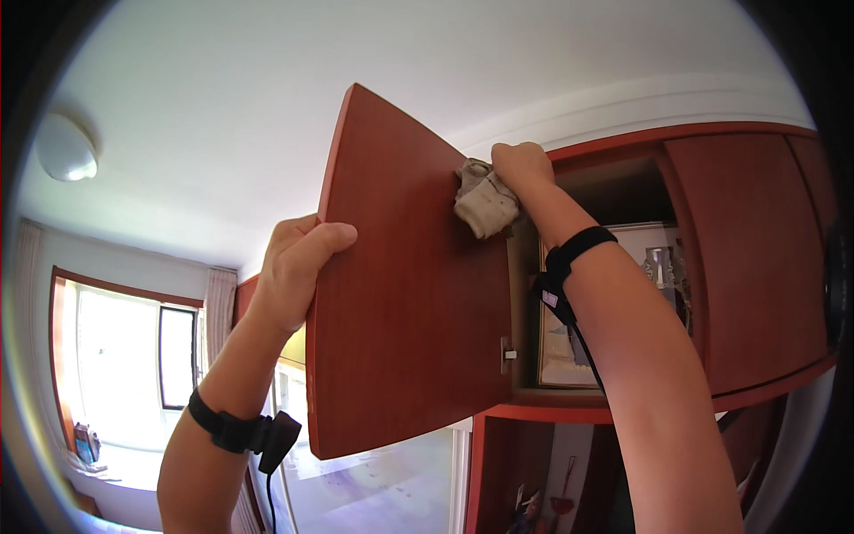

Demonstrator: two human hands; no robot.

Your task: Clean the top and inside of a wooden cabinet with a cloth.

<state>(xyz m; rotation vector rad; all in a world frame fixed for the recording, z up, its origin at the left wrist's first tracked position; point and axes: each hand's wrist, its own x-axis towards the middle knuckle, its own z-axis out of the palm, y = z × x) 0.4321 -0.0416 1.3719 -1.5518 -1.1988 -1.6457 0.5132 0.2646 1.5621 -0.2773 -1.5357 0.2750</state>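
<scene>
My left hand [293,267] grips the free edge of a reddish-brown wooden cabinet door [407,287], its thumb on the face turned towards me. The door stands swung out from an upper cabinet [614,143]. In my right hand [524,167] is a crumpled, stained greyish cloth [486,200], held against the door near its upper hinge side. Some of the right fingers are hidden behind the hand. Lower on the same side, a metal hinge [508,355] shows. A framed picture [567,374] and a glass-like object [660,267] stand inside the cabinet.
A shut cabinet door [754,260] is to the right. Below lies an open compartment [507,440] with a red utensil-like item [564,500]. A bright window [120,360] with curtains [222,300] is at left, and a ceiling lamp [67,148] hangs above it. Cabled black bands circle both forearms.
</scene>
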